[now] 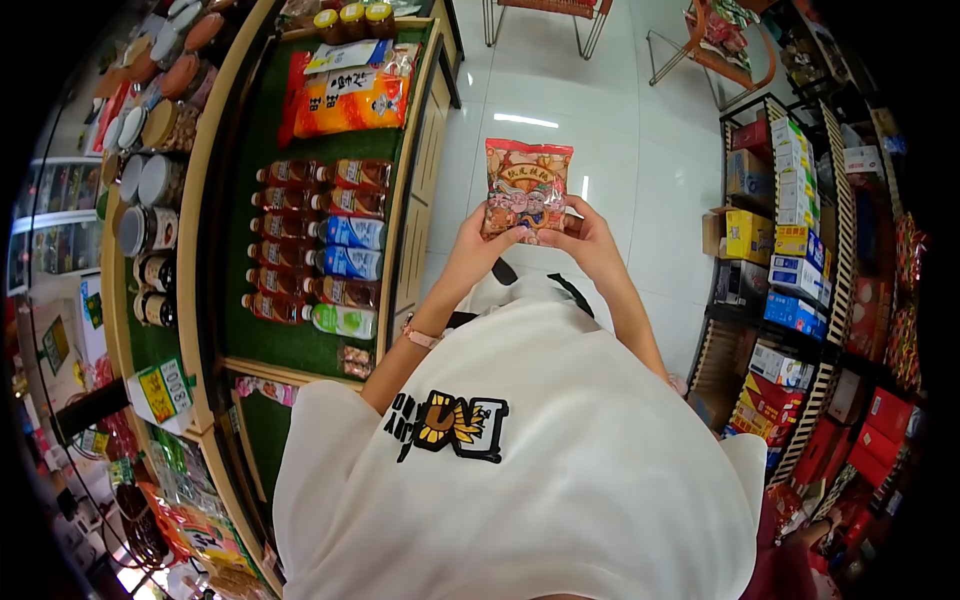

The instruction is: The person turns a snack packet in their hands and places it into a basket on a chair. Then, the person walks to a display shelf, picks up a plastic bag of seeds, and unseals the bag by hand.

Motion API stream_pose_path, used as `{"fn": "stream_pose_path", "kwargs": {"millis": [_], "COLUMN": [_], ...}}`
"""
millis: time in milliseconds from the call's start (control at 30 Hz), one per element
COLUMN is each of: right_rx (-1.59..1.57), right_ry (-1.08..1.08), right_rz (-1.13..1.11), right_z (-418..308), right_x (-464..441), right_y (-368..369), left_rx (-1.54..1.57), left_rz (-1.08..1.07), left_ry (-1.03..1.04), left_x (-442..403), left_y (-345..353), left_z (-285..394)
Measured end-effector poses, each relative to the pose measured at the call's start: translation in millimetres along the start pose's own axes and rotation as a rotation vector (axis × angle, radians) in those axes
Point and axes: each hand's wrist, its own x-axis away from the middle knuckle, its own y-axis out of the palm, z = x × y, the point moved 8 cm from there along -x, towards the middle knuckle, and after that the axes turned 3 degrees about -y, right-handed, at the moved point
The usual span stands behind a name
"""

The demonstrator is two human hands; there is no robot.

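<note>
A red and tan snack bag (527,185) with cartoon figures and printed lettering is held upright in front of me over the tiled floor. My left hand (487,235) grips its lower left corner, thumb across the front. On the opposite side, my right hand (583,232) pinches the lower right corner, its thumb also on the front face. Both hands' other fingers are mostly hidden behind the bag. A pink-banded watch (421,337) is on my left wrist.
At left, a green-lined shelf (300,345) bears rows of bottles (275,253) and a large orange bag (355,95). Jars (150,230) stand farther left. Racks of boxes (795,255) line the right. Chairs (715,50) stand ahead on the floor (620,150).
</note>
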Motion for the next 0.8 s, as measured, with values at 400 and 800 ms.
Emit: {"fn": "stream_pose_path", "kwargs": {"millis": [400,800], "right_rx": [-0.053,-0.087], "right_ry": [0.059,0.101], "right_rz": [-0.031,-0.025], "right_z": [-14,-44], "right_x": [-76,-144], "right_y": [15,-21], "left_rx": [0.059,0.015], "left_rz": [0.014,-0.125], "left_ry": [-0.142,-0.22], "left_x": [-59,-147], "left_y": [-45,-34], "left_z": [15,29]}}
